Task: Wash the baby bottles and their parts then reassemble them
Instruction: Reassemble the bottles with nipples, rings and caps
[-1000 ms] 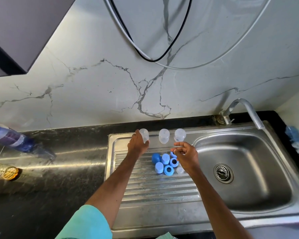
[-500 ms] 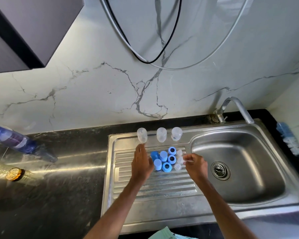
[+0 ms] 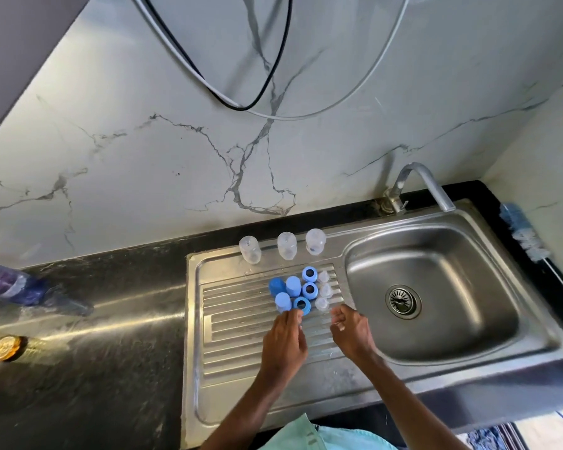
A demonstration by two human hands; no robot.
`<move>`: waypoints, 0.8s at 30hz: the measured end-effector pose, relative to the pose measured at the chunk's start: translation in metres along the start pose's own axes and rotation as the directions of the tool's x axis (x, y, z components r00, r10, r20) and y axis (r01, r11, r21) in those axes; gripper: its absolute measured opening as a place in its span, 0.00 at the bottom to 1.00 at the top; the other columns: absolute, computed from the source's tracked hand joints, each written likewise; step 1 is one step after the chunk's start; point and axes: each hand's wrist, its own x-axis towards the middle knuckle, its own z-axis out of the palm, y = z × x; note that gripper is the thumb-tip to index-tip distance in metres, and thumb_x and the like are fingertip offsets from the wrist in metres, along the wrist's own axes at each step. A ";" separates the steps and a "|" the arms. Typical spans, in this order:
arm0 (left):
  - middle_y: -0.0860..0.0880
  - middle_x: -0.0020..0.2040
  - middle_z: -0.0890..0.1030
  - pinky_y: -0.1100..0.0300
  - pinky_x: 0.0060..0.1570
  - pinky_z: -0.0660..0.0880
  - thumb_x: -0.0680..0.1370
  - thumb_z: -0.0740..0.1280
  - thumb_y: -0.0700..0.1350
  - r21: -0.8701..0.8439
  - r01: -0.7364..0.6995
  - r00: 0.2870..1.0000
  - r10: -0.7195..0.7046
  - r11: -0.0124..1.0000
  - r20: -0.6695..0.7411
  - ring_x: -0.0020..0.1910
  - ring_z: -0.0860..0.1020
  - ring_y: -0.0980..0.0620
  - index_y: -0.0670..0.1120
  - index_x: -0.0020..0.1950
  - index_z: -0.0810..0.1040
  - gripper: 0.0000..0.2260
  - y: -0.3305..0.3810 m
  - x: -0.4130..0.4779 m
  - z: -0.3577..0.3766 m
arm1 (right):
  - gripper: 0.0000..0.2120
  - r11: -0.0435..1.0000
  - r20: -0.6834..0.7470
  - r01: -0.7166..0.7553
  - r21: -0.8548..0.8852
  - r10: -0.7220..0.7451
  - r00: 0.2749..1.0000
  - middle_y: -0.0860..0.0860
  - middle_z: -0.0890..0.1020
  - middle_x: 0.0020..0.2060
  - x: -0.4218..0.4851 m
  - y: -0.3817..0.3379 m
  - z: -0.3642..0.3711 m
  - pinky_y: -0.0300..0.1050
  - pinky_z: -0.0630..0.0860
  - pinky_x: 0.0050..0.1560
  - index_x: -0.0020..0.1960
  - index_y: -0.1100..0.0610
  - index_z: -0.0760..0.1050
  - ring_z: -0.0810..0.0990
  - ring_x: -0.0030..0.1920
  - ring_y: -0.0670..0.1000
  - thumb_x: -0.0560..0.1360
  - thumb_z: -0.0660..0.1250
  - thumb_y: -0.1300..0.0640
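Just beyond the left hand sits the blue ring.

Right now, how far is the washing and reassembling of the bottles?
Washing looks done: three clear bottles stand in a row on the drainboard, blue caps, blue rings and clear teats grouped before them. In hand: nothing; left hand hovers by the nearest ring, right hand is empty. Left: all reassembly, nothing joined.

Both our forearms reach up from the bottom centre of the frame and converge just below the middle. Our left hand shows its back, fingers fairly straight and together, pointing up. Our right hand, just beside it, has loosely curled fingers with nothing visible in them.
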 end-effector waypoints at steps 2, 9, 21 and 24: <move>0.50 0.52 0.81 0.57 0.43 0.79 0.79 0.67 0.41 0.041 0.042 0.994 -0.046 0.998 0.097 0.49 0.81 0.51 0.48 0.64 0.71 0.15 0.002 0.002 0.010 | 0.13 0.996 -0.025 0.082 -0.035 -0.083 0.996 0.50 0.87 0.43 0.005 -0.002 0.000 0.51 0.83 0.46 0.57 0.54 0.80 0.85 0.42 0.53 0.73 0.71 0.63; 0.44 0.62 0.81 0.49 0.53 0.80 0.80 0.65 0.40 0.120 0.160 0.957 -0.184 0.980 0.226 0.58 0.81 0.44 0.43 0.75 0.64 0.24 0.015 0.020 0.027 | 0.18 0.953 0.075 0.156 -0.260 -0.141 0.987 0.54 0.86 0.52 0.032 -0.017 0.004 0.50 0.81 0.53 0.65 0.49 0.77 0.85 0.52 0.57 0.77 0.74 0.54; 0.40 0.71 0.72 0.58 0.48 0.77 0.79 0.67 0.34 0.067 0.177 0.949 -0.189 0.982 0.251 0.56 0.80 0.44 0.39 0.80 0.59 0.30 0.014 0.032 0.034 | 0.07 0.987 -0.108 0.153 -0.041 -0.157 0.982 0.49 0.86 0.44 0.024 0.000 -0.009 0.50 0.82 0.40 0.52 0.50 0.84 0.83 0.38 0.51 0.75 0.75 0.59; 0.39 0.74 0.70 0.57 0.51 0.79 0.79 0.66 0.34 0.104 0.153 0.954 -0.174 0.983 0.243 0.59 0.80 0.44 0.39 0.81 0.58 0.31 0.012 0.032 0.041 | 0.08 0.988 -0.115 0.157 -0.004 -0.156 0.981 0.48 0.87 0.44 0.018 0.005 -0.011 0.51 0.83 0.41 0.52 0.50 0.85 0.84 0.39 0.49 0.74 0.76 0.59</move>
